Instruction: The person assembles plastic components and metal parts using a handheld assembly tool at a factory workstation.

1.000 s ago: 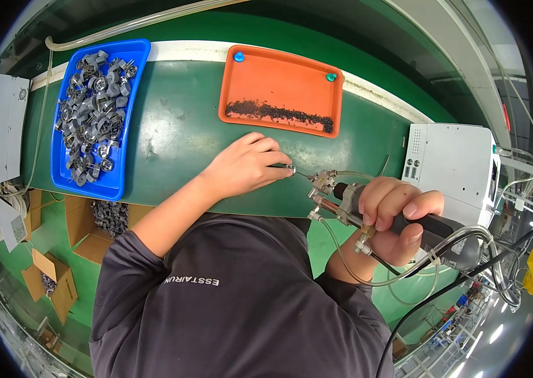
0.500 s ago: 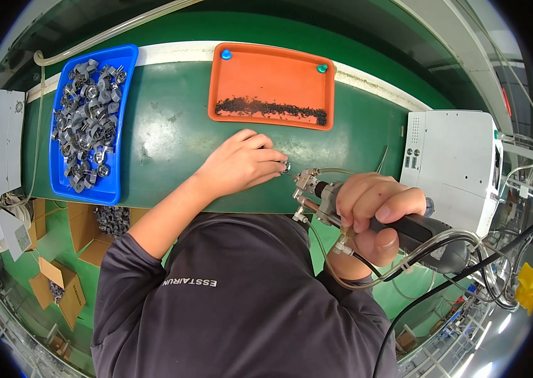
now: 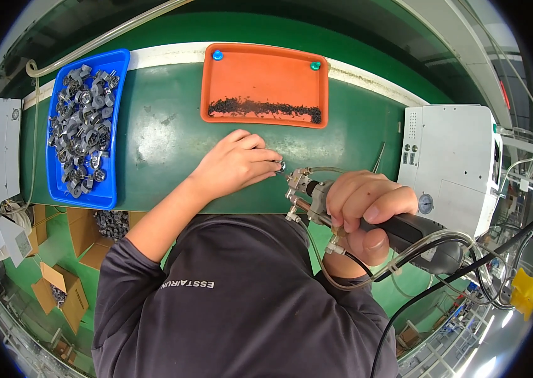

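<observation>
My left hand (image 3: pixel 239 165) rests low over the green workbench (image 3: pixel 165 138), fingers closed on a small shiny metal-and-grey part (image 3: pixel 281 167). Most of that part is hidden by the fingertips. In my right hand (image 3: pixel 370 214) is a powered screwdriver (image 3: pixel 405 234) with a black grip and a metal front end. Its nose (image 3: pixel 298 181) points left, just beside the held part, and a small gap seems to lie between them. Thin hoses and a black cable run from the tool to the right.
A blue tray (image 3: pixel 114 183) heaped with grey and metal parts stands at the left. An orange tray (image 3: pixel 266 72) at the back holds many tiny black pieces, probably screws. To the right is a white machine (image 3: pixel 442 145) with a gauge. Cardboard boxes (image 3: pixel 77 302) sit below the bench.
The whole view has shifted slightly. My right hand and the screwdriver have come a little left, closer to the part. My left hand keeps its hold.
</observation>
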Tool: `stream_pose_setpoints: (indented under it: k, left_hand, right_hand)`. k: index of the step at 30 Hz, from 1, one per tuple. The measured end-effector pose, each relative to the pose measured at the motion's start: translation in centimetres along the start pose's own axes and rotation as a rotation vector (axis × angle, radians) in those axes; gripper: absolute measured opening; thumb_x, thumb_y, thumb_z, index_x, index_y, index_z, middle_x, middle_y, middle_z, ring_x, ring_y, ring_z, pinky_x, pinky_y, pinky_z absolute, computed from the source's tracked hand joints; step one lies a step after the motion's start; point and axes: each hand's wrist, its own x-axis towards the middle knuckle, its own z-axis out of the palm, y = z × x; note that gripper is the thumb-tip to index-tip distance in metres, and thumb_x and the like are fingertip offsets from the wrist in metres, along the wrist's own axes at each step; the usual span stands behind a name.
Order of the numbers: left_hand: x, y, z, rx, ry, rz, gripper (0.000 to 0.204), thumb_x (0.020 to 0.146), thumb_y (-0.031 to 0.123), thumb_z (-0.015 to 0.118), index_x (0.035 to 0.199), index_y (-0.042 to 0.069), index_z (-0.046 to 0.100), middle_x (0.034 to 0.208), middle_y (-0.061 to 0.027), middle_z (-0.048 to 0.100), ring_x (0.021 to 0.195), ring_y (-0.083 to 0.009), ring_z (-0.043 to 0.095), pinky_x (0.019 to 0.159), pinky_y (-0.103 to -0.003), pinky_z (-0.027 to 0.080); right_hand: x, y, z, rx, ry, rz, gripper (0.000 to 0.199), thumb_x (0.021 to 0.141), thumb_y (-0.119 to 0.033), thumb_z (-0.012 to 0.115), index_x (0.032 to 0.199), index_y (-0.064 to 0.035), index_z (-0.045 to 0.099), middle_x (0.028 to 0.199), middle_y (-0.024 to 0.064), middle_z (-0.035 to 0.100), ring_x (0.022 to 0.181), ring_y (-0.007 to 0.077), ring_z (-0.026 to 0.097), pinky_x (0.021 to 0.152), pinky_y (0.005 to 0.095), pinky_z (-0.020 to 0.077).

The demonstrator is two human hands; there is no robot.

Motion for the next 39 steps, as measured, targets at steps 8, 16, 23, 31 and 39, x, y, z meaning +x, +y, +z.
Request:
stream_pose_setpoints:
  k: [8, 16, 23, 31, 39]
  left_hand:
    - [0.0, 0.3, 0.2, -0.001, 0.016, 0.003, 0.014, 0.083, 0.023, 0.076, 0.094, 0.015, 0.079, 0.108, 0.01, 0.072, 0.094, -0.014, 0.06, 0.089, -0.03, 0.047]
    - [-0.4, -0.7, 0.1, 0.011, 0.015, 0.045, 0.009, 0.085, 0.02, 0.071, 0.092, 0.015, 0.075, 0.103, 0.0092, 0.071, 0.088, -0.0141, 0.058, 0.084, -0.031, 0.047]
    - [-0.3, -0.2, 0.3, 0.057, 0.083, 0.101, 0.007, 0.084, 0.022, 0.07, 0.089, 0.017, 0.071, 0.095, 0.0058, 0.068, 0.086, -0.0159, 0.059, 0.08, -0.033, 0.046]
    - [-6.6, -1.6, -13.6, 0.562, 0.546, -0.297, 0.016, 0.076, 0.013, 0.082, 0.089, 0.012, 0.073, 0.094, -0.0014, 0.073, 0.086, -0.0233, 0.066, 0.08, -0.04, 0.049]
    - [-16.6, -6.2, -21.2, 0.541, 0.696, -0.839, 0.015, 0.08, 0.017, 0.082, 0.089, 0.006, 0.076, 0.108, -0.0118, 0.074, 0.103, -0.0292, 0.067, 0.095, -0.041, 0.05]
  right_hand:
    - [-0.1, 0.0, 0.4, 0.005, 0.012, 0.01, 0.031, 0.094, -0.03, 0.075, 0.092, -0.009, 0.053, 0.055, 0.0002, 0.051, 0.042, 0.0156, 0.051, 0.042, 0.0297, 0.039]
    - [0.8, 1.2, 1.2, 0.025, -0.069, 0.121, 0.031, 0.07, 0.008, 0.078, 0.087, -0.0032, 0.055, 0.065, 0.0076, 0.058, 0.055, 0.0229, 0.058, 0.054, 0.0355, 0.0494]
    - [0.4, -1.3, 1.3, 0.093, 0.163, -0.041, 0.027, 0.083, -0.01, 0.08, 0.085, -0.004, 0.054, 0.059, 0.0042, 0.055, 0.047, 0.0191, 0.053, 0.043, 0.0332, 0.0451]
    - [1.4, -3.8, -1.7, 0.037, 0.055, -0.093, 0.031, 0.089, -0.022, 0.078, 0.095, -0.0034, 0.054, 0.055, 0.0034, 0.054, 0.039, 0.016, 0.05, 0.04, 0.0276, 0.0424]
    - [2.8, -0.9, -0.6, 0.133, 0.072, -0.072, 0.034, 0.082, -0.016, 0.083, 0.093, -0.0026, 0.054, 0.055, 0.0043, 0.053, 0.045, 0.0172, 0.052, 0.044, 0.0296, 0.0447]
